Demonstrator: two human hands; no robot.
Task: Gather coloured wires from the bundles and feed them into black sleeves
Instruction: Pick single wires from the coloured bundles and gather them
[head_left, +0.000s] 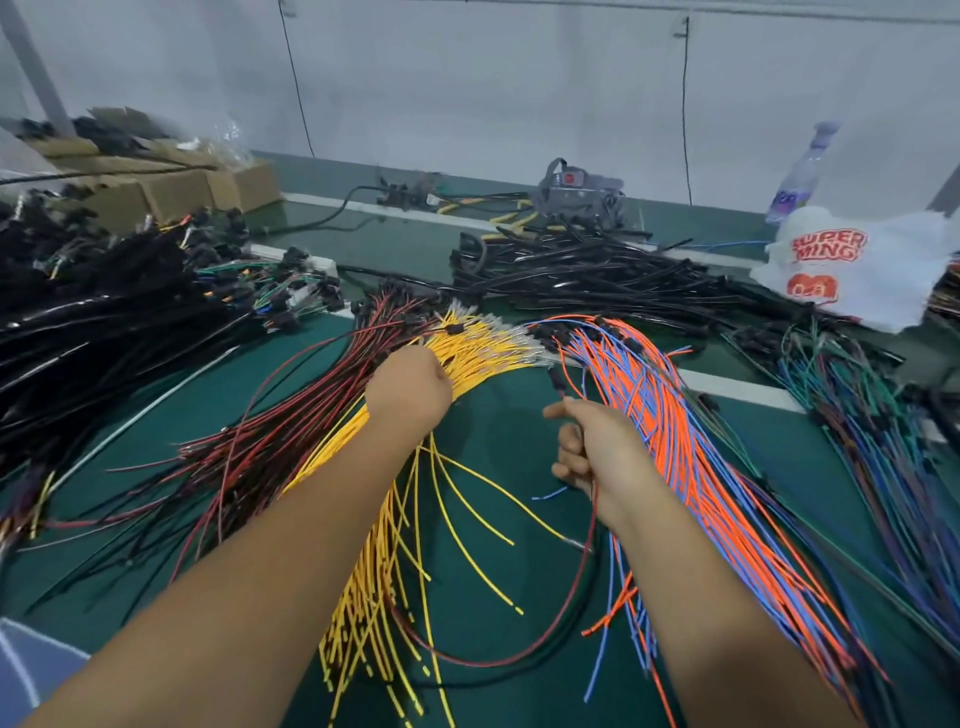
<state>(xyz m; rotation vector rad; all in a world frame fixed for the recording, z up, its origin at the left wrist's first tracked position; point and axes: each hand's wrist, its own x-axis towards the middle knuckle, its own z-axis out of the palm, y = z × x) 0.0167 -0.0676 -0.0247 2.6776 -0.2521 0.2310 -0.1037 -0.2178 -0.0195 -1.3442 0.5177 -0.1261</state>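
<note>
Four wire bundles fan out over the green table: red-and-black wires, yellow wires, orange-and-blue wires and green-and-blue wires. A pile of black sleeves lies behind them. My left hand reaches into the top of the yellow bundle, fingers curled down among the wires and hidden. My right hand grips a single red wire that loops low in front of me; a small black connector stands up above its thumb.
A heap of sleeved black harnesses fills the left side, with cardboard boxes behind. A grey tool, a plastic bottle and a white printed bag sit at the back right.
</note>
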